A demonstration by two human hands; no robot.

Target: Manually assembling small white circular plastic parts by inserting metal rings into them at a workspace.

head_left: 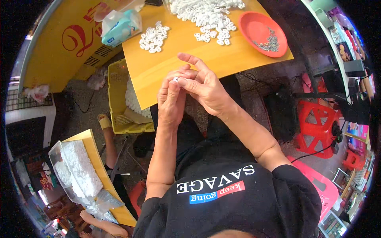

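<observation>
Pinching a small white piece between them, the left hand and right hand meet over the near edge of the yellow tabletop; beyond lie white oval pieces and a red plate of metal parts.

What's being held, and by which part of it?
A small white piece, at the thumb tips of the left hand and right hand. Most of it is hidden, so which part is gripped can't be told.
</observation>
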